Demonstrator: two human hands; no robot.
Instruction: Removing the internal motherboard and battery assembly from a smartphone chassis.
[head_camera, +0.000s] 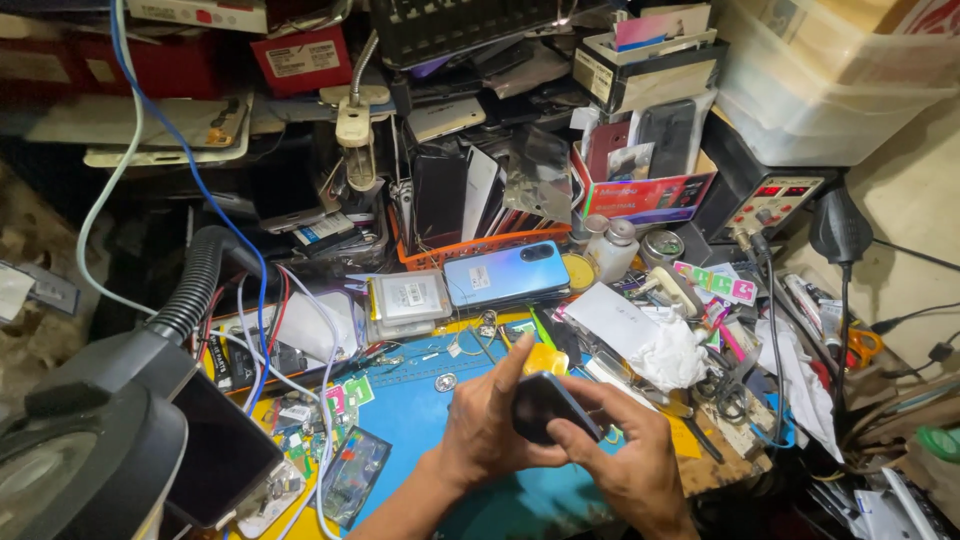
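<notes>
The left hand (487, 425) and right hand (622, 452) are gripping a dark phone (548, 404), fingers closed around it; holding it low over the blue mat (420, 415) is keeping it steady.

Bright light falls on the middle of the cluttered tabletop (420, 420), while the corners sink into dim shadow, edges bend wide-angle, and the near-left magnifier lamp (80, 450) blurs.

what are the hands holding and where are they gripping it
A dark smartphone, held by both hands: left hand around its left edge, right hand gripping its lower right edge.
</notes>
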